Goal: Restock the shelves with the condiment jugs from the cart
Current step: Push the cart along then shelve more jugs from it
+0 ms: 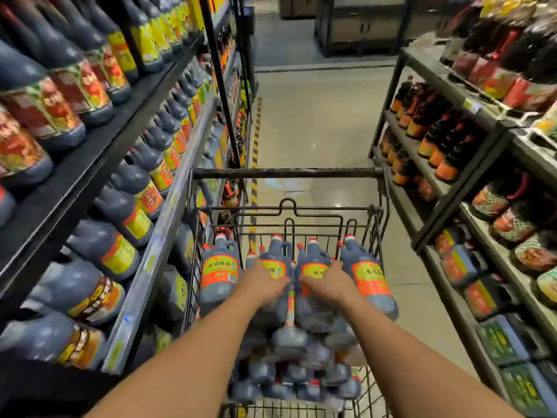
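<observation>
A black wire cart (286,173) stands in the aisle, loaded with several dark condiment jugs with red caps and orange-yellow labels. My left hand (265,282) lies on top of one upper jug (275,260), its fingers curved over the label. My right hand (327,280) lies the same way on the neighbouring jug (313,306). Two more jugs flank them, one at the left (220,276) and one at the right (369,279). More jugs are stacked beneath. Whether either hand grips its jug is unclear.
Shelves on the left (162,224) hold rows of dark jugs and bottles, close beside the cart. Shelves on the right (446,212) carry more bottles and crates. The aisle floor (316,122) runs ahead past the cart, with a striped line along the left shelf base.
</observation>
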Tool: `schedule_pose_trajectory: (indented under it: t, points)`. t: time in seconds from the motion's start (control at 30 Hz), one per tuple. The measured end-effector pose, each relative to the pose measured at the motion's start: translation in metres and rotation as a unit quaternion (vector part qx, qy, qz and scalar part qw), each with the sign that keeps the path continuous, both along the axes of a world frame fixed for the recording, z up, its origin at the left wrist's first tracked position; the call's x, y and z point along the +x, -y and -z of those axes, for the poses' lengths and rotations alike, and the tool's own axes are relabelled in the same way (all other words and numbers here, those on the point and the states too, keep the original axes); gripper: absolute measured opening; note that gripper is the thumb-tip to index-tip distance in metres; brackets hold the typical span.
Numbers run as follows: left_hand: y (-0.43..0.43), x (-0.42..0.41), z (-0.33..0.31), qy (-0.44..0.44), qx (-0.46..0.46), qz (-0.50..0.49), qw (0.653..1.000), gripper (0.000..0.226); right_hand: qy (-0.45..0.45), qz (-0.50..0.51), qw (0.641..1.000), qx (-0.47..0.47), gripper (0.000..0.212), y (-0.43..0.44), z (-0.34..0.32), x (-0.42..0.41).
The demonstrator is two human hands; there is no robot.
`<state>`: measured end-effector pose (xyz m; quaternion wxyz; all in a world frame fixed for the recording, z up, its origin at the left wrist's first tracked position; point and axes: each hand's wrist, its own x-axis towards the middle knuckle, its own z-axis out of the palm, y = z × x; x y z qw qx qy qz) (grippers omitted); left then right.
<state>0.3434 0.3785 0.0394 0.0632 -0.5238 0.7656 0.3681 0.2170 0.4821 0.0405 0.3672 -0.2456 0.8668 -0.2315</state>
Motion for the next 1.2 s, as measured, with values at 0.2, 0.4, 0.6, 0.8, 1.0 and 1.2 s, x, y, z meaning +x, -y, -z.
schedule_pose_trajectory:
  t: [0.2,0.4,0.6,0.8,1.0,1.2]
  points:
    - [0.008,-0.017,0.017,0.043,-0.025,-0.013,0.999,0.121,0.007,0.028,0.999,0.018,0.104,0.020,0.027,-0.014]
    - [0.006,-0.019,0.015,0.022,-0.026,-0.063,0.997,0.106,0.010,0.015,1.000,0.017,0.099,0.019,0.027,-0.022]
    - [-0.017,0.003,-0.007,-0.155,0.014,-0.178,0.972,0.077,-0.015,0.053,0.998,-0.040,0.082,-0.001,0.015,-0.010]
    - [-0.056,0.056,-0.056,-0.270,-0.018,-0.196,0.943,0.084,-0.037,0.041,0.986,-0.157,0.085,-0.036,-0.025,0.018]
    - [-0.105,0.130,-0.118,-0.338,-0.113,-0.177,0.917,0.086,-0.054,0.013,0.946,-0.319,0.081,-0.087,-0.109,0.091]
    - [-0.146,0.222,-0.181,-0.377,-0.227,-0.180,0.880,0.087,-0.025,-0.050,0.914,-0.401,0.100,-0.106,-0.168,0.175]
